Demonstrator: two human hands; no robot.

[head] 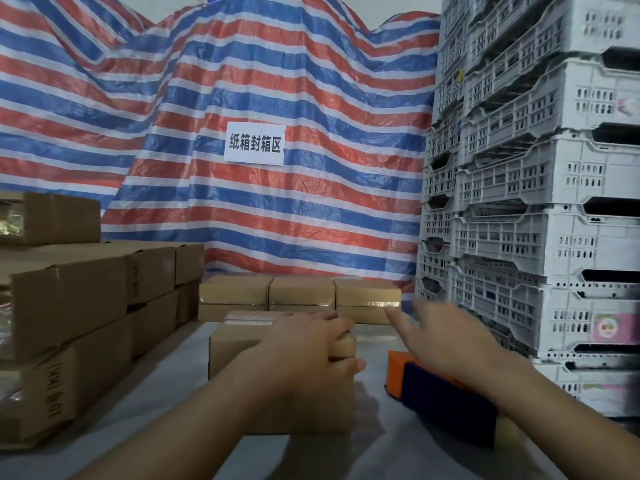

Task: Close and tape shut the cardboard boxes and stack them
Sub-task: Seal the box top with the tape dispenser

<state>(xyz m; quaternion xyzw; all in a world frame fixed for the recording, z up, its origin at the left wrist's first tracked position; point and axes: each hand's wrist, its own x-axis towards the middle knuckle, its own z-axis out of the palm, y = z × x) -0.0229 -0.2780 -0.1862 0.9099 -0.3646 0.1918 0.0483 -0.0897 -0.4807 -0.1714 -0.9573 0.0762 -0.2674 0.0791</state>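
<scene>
A plain brown cardboard box (242, 348) sits at about 6 o'clock on the pale grey work surface (166, 403), just in front of the person. Its top flaps are down and a strip of clear tape glints along its far top edge. The left hand (311, 348) grips the box's right top corner: fingers curled over the top, thumb pressed against the right side face.

The right hand (446, 336), at roughly 4 o'clock, is blurred and hovers with fingers spread and straight, holding nothing. It hangs above an orange-and-dark-blue tape dispenser (440, 400) that lies on the surface just right of the box.

Beyond the held box, at 12 o'clock, three closed boxes (299, 294) stand side by side in a row, touching, against the foot of a red, blue and white striped tarpaulin (311, 209); glossy tape shows on their front faces. One white paper sign (255, 144) with printed characters hangs on the tarpaulin.

At 9 o'clock a stack of larger cardboard boxes (69, 299) rises in tiers; at least six are visible, some with black print on their ends. At 3 o'clock a tall stack of white slotted plastic crates (540, 168) fills the right edge, too many and too overlapped to count surely.
</scene>
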